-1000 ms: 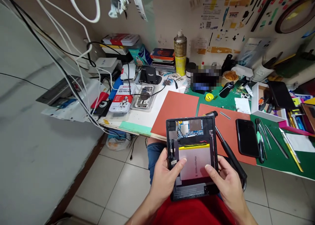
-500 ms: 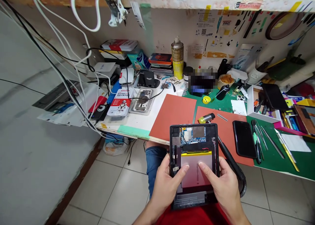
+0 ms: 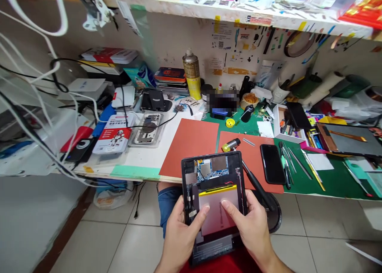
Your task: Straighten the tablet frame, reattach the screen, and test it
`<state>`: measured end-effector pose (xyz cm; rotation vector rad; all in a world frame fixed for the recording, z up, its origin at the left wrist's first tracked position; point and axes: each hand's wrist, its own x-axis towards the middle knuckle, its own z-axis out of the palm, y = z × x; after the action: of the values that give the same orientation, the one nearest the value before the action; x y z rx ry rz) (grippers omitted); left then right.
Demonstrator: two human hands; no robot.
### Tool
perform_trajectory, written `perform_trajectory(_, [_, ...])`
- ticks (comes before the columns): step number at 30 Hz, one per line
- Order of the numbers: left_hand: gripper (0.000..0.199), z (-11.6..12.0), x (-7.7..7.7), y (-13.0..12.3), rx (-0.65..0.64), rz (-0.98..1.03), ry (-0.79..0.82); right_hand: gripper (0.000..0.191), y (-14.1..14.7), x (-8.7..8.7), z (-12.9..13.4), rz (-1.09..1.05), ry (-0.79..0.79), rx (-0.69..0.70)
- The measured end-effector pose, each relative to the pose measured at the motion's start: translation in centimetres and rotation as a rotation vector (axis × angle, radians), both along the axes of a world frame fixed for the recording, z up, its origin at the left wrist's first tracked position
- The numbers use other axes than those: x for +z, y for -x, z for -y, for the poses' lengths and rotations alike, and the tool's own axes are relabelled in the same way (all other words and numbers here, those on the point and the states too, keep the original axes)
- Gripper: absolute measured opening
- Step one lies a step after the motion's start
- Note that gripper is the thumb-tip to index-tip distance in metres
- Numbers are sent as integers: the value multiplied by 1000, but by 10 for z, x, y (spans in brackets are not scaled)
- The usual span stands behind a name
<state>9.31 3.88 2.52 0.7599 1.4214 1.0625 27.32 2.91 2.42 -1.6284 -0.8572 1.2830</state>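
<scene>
Head camera: the fingers (image 3: 178, 210) of the left hand (image 3: 180, 237) and right hand (image 3: 255, 227) grip the two sides of an opened tablet (image 3: 212, 181), held between them above the lap, before the desk (image 3: 146, 157). Within the past second the right thumb (image 3: 229, 208) has moved inward from the edge of the battery (image 3: 214, 221) to near its middle, a short gap from the left thumb (image 3: 203, 215). That looks like a change of hold only: both thumbs now rest on the battery, which appears to sit in the frame as before, the circuit board (image 3: 213, 167) beyond the thumb tips. The fingertips underneath are hidden, so how they support the back cannot be told.

The camera has swung right, showing more desk on the right hand's side. The hammer (image 3: 258, 185), its yellow end covered by the tablet a second ago, lies with its head exposed beyond the fingers on an orange mat (image 3: 253, 155). A phone (image 3: 272, 164) lies beyond the right fingers, farther right.
</scene>
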Motion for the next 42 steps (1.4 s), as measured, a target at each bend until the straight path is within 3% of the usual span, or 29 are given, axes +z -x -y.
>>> perform_trajectory(8, [68,-2,-1,7,12,-13,88,42,5,7,-1,37,-7,23])
perform_trajectory(30, [64,-2,-5,10,51,-39,171,35,8,12,-4,74,-4,29])
perform_trajectory(34, [67,2,3,4,104,-82,158,30,-2,14,-10,162,-154,41])
perform_trajectory(38, [67,10,7,-1,139,-183,110,24,-20,26,-28,484,-421,-8])
perform_trajectory(42, [62,16,3,6,94,-322,57,29,-31,34,-46,690,-556,145])
